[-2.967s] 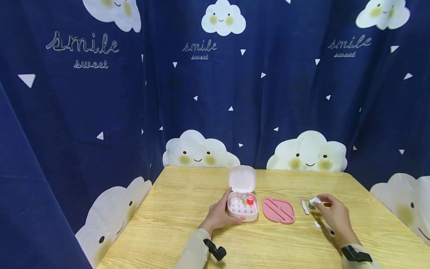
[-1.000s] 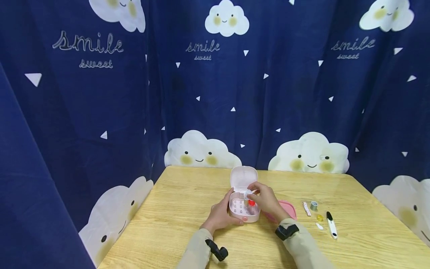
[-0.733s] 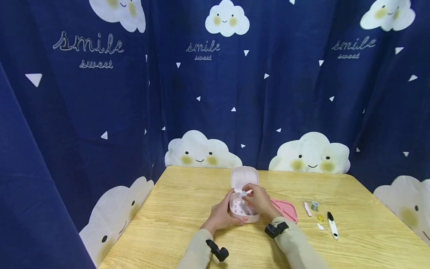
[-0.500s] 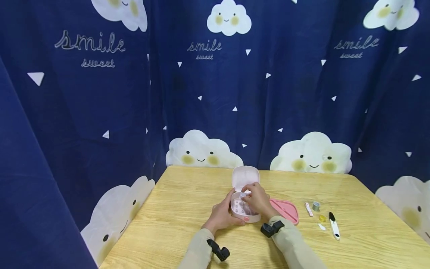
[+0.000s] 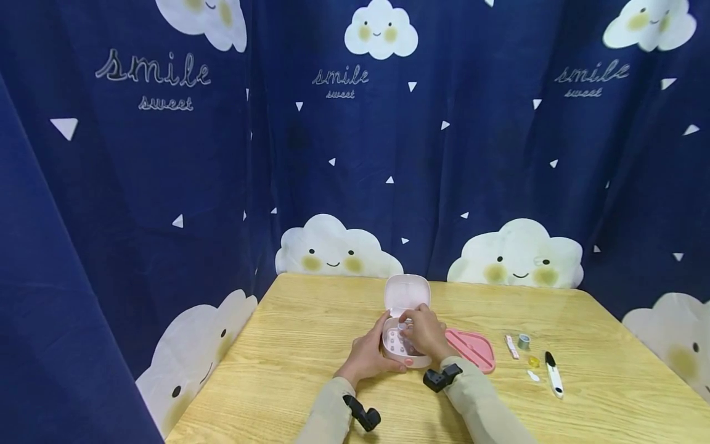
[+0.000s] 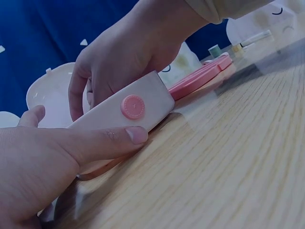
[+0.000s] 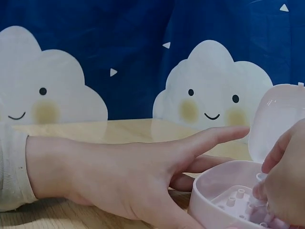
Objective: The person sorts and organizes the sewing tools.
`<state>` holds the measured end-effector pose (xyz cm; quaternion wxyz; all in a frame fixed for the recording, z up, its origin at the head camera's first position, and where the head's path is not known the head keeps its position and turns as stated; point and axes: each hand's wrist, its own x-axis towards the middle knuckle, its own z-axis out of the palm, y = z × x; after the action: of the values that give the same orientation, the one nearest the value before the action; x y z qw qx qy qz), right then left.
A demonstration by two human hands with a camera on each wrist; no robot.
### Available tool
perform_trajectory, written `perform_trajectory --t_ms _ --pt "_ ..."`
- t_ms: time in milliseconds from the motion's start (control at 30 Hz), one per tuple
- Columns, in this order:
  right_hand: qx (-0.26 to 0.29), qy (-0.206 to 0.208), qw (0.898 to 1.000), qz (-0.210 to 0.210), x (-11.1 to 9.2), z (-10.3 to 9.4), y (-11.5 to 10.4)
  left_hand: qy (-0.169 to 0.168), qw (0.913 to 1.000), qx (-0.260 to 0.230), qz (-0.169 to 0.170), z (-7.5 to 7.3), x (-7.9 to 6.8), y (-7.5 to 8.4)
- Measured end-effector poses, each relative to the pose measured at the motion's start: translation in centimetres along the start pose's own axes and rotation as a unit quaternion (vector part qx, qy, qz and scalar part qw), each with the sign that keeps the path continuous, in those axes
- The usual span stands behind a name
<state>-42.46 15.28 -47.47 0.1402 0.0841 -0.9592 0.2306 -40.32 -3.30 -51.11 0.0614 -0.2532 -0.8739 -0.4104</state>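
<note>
A pale pink sewing box (image 5: 395,356) stands on the table with its lid raised and a round pink button on its front. My left hand (image 5: 367,354) grips its left side, the thumb lying along the front wall in the left wrist view. Over the inside of the box, my right hand (image 5: 427,333) pinches a small white thread spool (image 7: 260,177) between thumb and fingers. Rows of short pegs (image 7: 240,192) rise from the box floor below. The red and beige spools seen earlier in the box are hidden behind my right hand.
A pink tray insert (image 5: 481,350) lies right of the box. Farther right are a pink-and-white strip (image 5: 511,347), a grey-green spool (image 5: 524,341), a small yellow item (image 5: 534,361), a flat white piece (image 5: 533,375) and a white tool with a black tip (image 5: 554,374).
My right hand has carried the white spool from the items at right to the box, then shifted slightly left and lower into it. My left hand keeps its grip.
</note>
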Motion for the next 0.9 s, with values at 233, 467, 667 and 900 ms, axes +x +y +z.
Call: perform_trajectory --t_ms 233,467,667,900 --pt "-0.009 0.008 1.000 -0.005 0.12 0.03 -0.17 0.007 0.9999 0.006 0.009 0.14 0.06 -0.03" --pt "-0.017 0.023 1.000 -0.010 0.25 0.24 -0.14 0.005 0.9999 0.007 0.007 -0.04 0.13 0.12" --pt "-0.029 0.034 0.999 -0.024 0.23 0.38 -0.03 -0.001 1.0000 0.005 0.005 -0.05 0.12 0.15" --pt "-0.030 0.062 0.997 -0.044 -0.02 0.59 0.08 -0.002 1.0000 0.007 0.000 0.10 0.02 0.12"
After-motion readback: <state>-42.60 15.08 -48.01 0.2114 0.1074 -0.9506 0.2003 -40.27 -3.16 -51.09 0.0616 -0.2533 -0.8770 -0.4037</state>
